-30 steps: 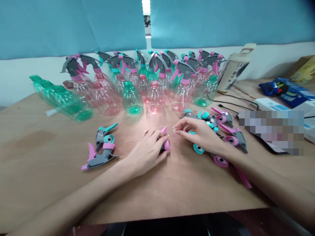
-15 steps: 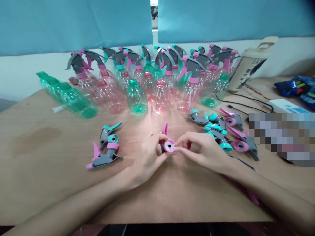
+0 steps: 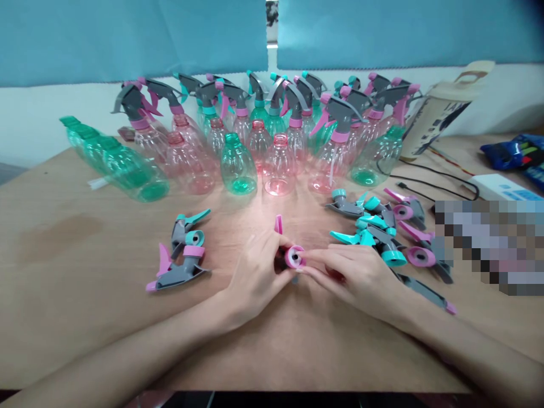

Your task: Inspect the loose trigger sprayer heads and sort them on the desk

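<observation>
My left hand (image 3: pixel 257 272) is closed around a pink-and-grey trigger spray head (image 3: pixel 294 258), whose round collar faces up toward me and whose pink trigger points away. My right hand (image 3: pixel 352 272) has its thumb and index finger pressed on the collar's right rim, by the white inner ring; its other fingers are curled. To the left of my hands lie a teal-and-grey spray head (image 3: pixel 187 235) and another pink-and-grey one (image 3: pixel 182 271). Several more spray heads (image 3: pixel 382 226) lie in a loose pile on the right, some partly behind my right hand.
Several clear pink and green bottles stand across the back, among them an open green bottle (image 3: pixel 238 167) and an open pink bottle (image 3: pixel 279 167); many carry spray heads. A cream tumbler (image 3: pixel 442 110), black cable (image 3: pixel 450 170), white box (image 3: pixel 505 187) and blue packet (image 3: pixel 505 154) are at right.
My right fingertips have shifted up and over the collar's rim. The spray head has tilted slightly, its trigger now further left. The camera view has shifted a little.
</observation>
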Demonstrator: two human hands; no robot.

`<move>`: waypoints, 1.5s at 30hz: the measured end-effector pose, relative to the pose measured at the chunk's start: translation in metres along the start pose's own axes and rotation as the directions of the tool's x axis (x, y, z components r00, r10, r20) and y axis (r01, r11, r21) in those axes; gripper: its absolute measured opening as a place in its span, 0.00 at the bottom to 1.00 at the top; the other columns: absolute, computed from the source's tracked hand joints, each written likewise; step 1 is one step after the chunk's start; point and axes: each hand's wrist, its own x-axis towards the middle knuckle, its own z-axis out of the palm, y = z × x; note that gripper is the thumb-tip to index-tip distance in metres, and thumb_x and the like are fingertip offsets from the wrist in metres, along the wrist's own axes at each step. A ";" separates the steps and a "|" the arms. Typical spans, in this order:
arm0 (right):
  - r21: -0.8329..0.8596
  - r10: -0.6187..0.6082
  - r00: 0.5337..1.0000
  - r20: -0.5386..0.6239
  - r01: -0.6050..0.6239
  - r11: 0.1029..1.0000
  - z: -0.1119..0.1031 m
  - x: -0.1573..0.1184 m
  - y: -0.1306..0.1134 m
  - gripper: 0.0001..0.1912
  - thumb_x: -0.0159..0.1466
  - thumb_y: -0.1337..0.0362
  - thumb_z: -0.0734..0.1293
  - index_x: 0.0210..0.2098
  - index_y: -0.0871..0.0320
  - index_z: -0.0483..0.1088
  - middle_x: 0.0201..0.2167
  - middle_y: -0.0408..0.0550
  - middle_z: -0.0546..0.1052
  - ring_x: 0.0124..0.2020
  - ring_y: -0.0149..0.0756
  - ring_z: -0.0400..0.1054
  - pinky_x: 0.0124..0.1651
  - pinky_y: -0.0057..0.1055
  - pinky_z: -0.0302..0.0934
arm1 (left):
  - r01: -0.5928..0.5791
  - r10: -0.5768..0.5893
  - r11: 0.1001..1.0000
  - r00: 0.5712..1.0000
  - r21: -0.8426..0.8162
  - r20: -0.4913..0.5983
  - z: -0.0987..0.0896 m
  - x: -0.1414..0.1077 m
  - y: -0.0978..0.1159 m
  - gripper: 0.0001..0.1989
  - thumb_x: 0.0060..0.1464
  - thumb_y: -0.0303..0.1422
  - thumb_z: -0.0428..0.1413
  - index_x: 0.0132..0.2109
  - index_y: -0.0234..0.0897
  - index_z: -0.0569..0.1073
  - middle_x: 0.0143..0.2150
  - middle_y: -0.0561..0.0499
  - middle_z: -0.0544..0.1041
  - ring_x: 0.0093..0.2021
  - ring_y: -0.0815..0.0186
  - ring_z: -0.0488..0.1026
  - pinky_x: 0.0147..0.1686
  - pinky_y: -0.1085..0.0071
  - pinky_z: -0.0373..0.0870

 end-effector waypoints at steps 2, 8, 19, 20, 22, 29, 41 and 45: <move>-0.011 0.018 0.999 0.029 -0.018 1.000 0.000 -0.001 0.000 0.12 0.65 0.65 0.64 0.45 0.64 0.72 0.29 0.46 0.78 0.24 0.29 0.67 0.28 0.27 0.56 | 0.003 -0.003 1.000 1.000 0.003 -0.001 0.000 0.000 -0.001 0.10 0.49 0.27 0.62 0.37 0.36 0.68 0.33 0.52 0.72 0.33 0.66 0.67 0.35 0.70 0.63; 0.046 0.131 0.982 0.139 -0.138 0.989 -0.001 -0.006 -0.007 0.19 0.66 0.60 0.62 0.54 0.63 0.66 0.26 0.44 0.76 0.21 0.29 0.65 0.26 0.26 0.56 | -0.008 0.009 0.999 0.999 0.037 -0.030 0.001 0.000 -0.003 0.09 0.48 0.26 0.61 0.36 0.37 0.68 0.33 0.53 0.72 0.32 0.65 0.68 0.35 0.69 0.64; 0.220 0.265 0.939 0.220 -0.313 0.924 -0.003 -0.002 -0.005 0.14 0.65 0.58 0.63 0.47 0.54 0.72 0.17 0.36 0.67 0.18 0.24 0.58 0.23 0.22 0.53 | -0.124 0.122 0.992 0.989 -0.015 -0.081 0.002 0.000 -0.002 0.08 0.54 0.29 0.58 0.40 0.36 0.67 0.33 0.52 0.71 0.33 0.67 0.69 0.32 0.71 0.66; 0.213 0.255 0.949 0.188 -0.292 0.932 -0.002 -0.002 -0.004 0.13 0.65 0.59 0.63 0.47 0.55 0.72 0.17 0.36 0.67 0.18 0.25 0.58 0.23 0.22 0.54 | -0.132 0.130 0.991 0.989 -0.022 -0.076 0.002 0.000 -0.002 0.07 0.55 0.30 0.57 0.39 0.36 0.66 0.33 0.52 0.71 0.33 0.67 0.69 0.32 0.71 0.67; 0.177 0.209 0.971 0.117 -0.227 0.958 0.001 -0.001 -0.003 0.14 0.65 0.60 0.63 0.48 0.57 0.71 0.18 0.37 0.70 0.18 0.25 0.59 0.23 0.23 0.54 | -0.132 0.129 0.991 0.990 -0.036 -0.058 0.001 0.000 -0.003 0.07 0.55 0.31 0.57 0.39 0.37 0.66 0.33 0.52 0.72 0.33 0.67 0.70 0.32 0.71 0.67; -0.097 -0.089 0.995 0.050 0.094 0.991 0.008 0.005 0.007 0.13 0.66 0.63 0.62 0.48 0.62 0.70 0.30 0.47 0.78 0.28 0.31 0.70 0.28 0.27 0.57 | 0.017 -0.020 0.984 1.000 -0.175 -0.011 0.000 -0.002 -0.011 0.10 0.53 0.27 0.59 0.42 0.38 0.66 0.34 0.54 0.70 0.29 0.71 0.68 0.29 0.75 0.67; -0.088 0.290 0.897 0.333 -0.276 0.957 -0.016 0.032 -0.012 0.12 0.65 0.57 0.61 0.34 0.53 0.75 0.17 0.39 0.72 0.16 0.27 0.60 0.21 0.27 0.45 | 0.056 -0.058 0.996 0.998 -0.066 -0.035 -0.004 -0.001 -0.009 0.10 0.51 0.25 0.60 0.39 0.36 0.67 0.33 0.54 0.70 0.31 0.69 0.69 0.29 0.73 0.65; -0.131 0.395 0.881 0.260 -0.373 0.919 -0.011 0.032 -0.018 0.13 0.64 0.56 0.62 0.31 0.53 0.76 0.14 0.39 0.69 0.15 0.27 0.59 0.21 0.27 0.45 | 0.064 -0.063 0.997 0.998 0.032 -0.029 -0.004 -0.001 -0.009 0.10 0.51 0.26 0.60 0.38 0.36 0.67 0.32 0.54 0.70 0.30 0.68 0.68 0.28 0.73 0.62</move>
